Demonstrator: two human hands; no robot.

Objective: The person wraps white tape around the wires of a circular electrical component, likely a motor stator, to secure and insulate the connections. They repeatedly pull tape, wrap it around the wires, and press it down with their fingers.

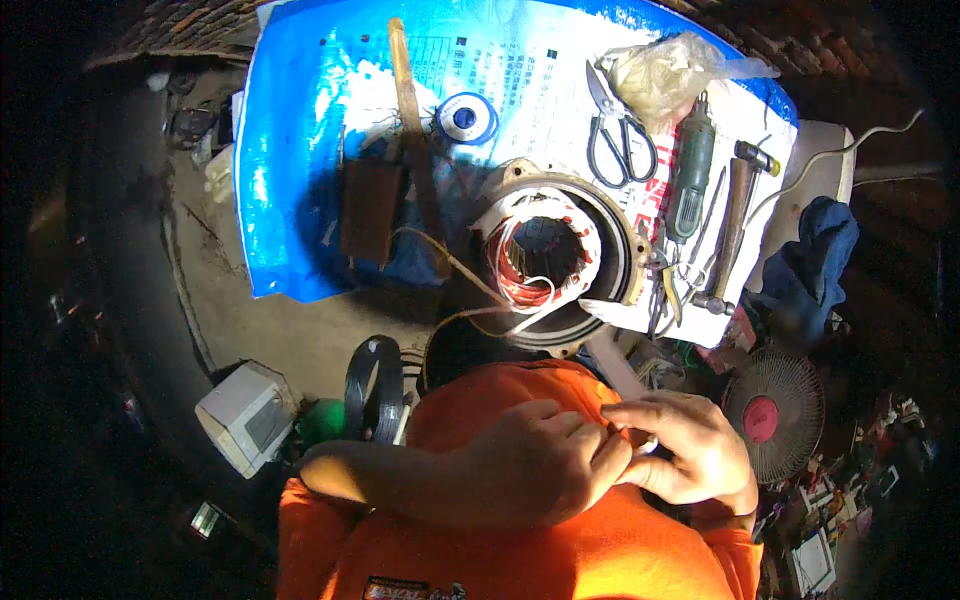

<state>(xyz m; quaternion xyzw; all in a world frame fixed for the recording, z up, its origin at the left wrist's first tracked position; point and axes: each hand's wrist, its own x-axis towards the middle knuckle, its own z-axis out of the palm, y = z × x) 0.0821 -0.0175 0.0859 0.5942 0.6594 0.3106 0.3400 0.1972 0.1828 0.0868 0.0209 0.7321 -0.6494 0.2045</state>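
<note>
Straight ahead of the left hand (560, 455), and ahead and to the left of the right hand (695, 445), sits the wound stator (507, 262) in its round metal housing (636, 262), at the near edge of a blue-and-white sheet (270, 190). Its bore faces up toward the head, so its axis seems to run roughly upward rather than across. Both hands meet close before the orange shirt (480, 400), well short of the housing; the left looks slightly nearer. The right pinches a small white piece (649, 443), too little shown to identify; the left's fingers curl downward, and whether they grip anything cannot be told. Pale leads (462, 265) trail leftward from the windings.
</note>
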